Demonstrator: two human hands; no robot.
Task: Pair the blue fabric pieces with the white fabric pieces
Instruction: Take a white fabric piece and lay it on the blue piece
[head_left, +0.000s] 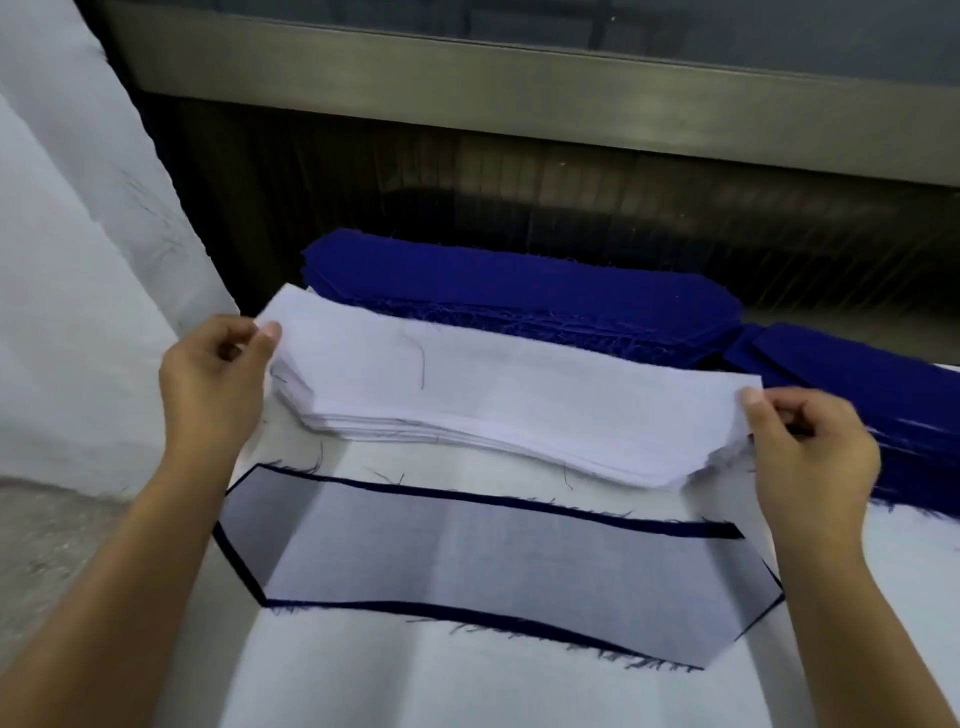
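Both forearms reach in from the near edge of the tabletop (467, 691), which is covered in white cloth, and pass either side of a finished pair (493, 561): a sheer white piece laid over a blue one so that only a dark border shows around it. The left hand (208, 374) pinches the left end of the top white piece (519, 379) between thumb and fingertips, and the right hand (815, 447) pinches the right end the same way. Holding both ends probably keeps the thin layer taut and lets it peel away alone from the white stack (395, 423) beneath, which sits in the middle of the tabletop. Just behind it, along the far edge, lies a blue stack (519, 291), with a second blue stack (857, 384) toward the far right corner, so both supplies seem to be kept within easy reach of the pairing spot. Loose white cloth (62, 260) hangs at the left.
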